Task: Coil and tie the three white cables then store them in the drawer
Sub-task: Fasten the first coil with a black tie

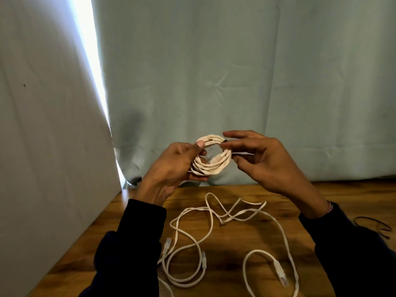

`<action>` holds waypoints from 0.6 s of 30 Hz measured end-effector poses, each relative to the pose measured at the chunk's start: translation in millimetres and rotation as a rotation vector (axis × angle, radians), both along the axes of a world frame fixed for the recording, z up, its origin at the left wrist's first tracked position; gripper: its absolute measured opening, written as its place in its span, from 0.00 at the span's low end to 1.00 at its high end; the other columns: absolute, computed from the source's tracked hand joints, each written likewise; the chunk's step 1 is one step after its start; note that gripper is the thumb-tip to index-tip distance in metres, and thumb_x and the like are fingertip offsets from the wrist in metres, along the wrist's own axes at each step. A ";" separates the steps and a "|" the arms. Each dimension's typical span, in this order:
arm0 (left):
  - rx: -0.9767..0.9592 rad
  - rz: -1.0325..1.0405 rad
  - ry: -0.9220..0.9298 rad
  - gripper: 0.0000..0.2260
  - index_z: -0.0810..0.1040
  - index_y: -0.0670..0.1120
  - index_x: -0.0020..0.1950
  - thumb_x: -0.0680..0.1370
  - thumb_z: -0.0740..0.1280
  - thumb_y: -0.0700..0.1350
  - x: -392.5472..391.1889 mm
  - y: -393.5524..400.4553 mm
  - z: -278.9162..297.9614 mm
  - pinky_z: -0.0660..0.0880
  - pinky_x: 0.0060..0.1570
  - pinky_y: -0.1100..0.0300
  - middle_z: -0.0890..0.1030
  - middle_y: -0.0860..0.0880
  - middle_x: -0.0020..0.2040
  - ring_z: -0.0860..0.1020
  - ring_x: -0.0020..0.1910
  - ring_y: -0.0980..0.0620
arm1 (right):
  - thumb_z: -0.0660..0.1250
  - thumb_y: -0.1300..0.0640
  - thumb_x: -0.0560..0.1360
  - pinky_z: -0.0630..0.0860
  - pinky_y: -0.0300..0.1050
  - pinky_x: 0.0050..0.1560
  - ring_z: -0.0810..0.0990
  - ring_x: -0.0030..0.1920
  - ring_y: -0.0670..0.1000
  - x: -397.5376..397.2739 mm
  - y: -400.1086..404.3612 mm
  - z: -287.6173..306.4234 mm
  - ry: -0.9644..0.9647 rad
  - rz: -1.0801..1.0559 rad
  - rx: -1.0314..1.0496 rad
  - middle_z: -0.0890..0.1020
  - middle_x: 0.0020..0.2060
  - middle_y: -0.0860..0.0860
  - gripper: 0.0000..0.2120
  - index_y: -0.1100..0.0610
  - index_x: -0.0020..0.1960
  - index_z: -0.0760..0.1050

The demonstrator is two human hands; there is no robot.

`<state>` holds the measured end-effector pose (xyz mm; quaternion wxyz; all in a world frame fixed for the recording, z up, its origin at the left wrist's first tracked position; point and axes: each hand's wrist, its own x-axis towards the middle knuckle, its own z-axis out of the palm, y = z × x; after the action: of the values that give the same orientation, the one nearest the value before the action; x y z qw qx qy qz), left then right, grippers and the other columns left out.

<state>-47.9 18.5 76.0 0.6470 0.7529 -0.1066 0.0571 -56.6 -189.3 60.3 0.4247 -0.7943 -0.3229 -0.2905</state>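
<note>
The left hand (171, 166) is gripping the coiled white cable (214, 166), thumb pressing the top of the loop against curled fingers. The right hand (263, 159) is pinching a dark tie (225, 140) at the coil's far side. Below both hands, two loose white cables (214, 217) are lying uncoiled on the wooden table (235, 243).

**Loose cable across the middle of the table**

We find the wooden table (240, 249) crossed by loose white cables (214, 213) that sprawl from its centre toward the near edge, with plugs lying among the loops. Bare wood shows at the far right, near thin black ties (372, 224). A pale curtain (235, 71) closes the far side, and a white panel (42, 146) walls off the left. Both our forearms reach in above the tangle.
</note>
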 end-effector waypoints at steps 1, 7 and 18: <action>0.029 0.057 -0.048 0.16 0.82 0.40 0.50 0.83 0.62 0.51 1.2 -2.1 -1.1 0.83 0.50 0.44 0.84 0.44 0.36 0.83 0.36 0.47 | 0.69 0.67 0.77 0.80 0.41 0.59 0.80 0.62 0.44 -0.4 2.7 0.6 0.097 0.032 0.086 0.78 0.66 0.45 0.23 0.50 0.69 0.76; -0.096 0.147 -0.052 0.14 0.80 0.39 0.55 0.83 0.62 0.49 5.1 -19.7 -8.5 0.79 0.58 0.38 0.81 0.45 0.37 0.81 0.42 0.46 | 0.72 0.48 0.73 0.83 0.51 0.55 0.86 0.51 0.49 -2.2 20.1 -3.8 0.469 -0.009 0.303 0.85 0.54 0.50 0.29 0.51 0.72 0.70; 0.292 0.245 -0.312 0.09 0.76 0.50 0.57 0.79 0.70 0.47 3.8 -25.0 -9.5 0.73 0.38 0.70 0.79 0.55 0.46 0.79 0.43 0.58 | 0.69 0.62 0.78 0.84 0.47 0.52 0.85 0.50 0.51 4.5 20.8 -8.7 0.469 0.002 0.337 0.84 0.51 0.47 0.17 0.49 0.65 0.77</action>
<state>-44.1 -6.6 66.6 0.4952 0.8277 -0.1202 0.2350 -52.1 -168.6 51.6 0.6142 -0.7576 -0.1638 -0.1483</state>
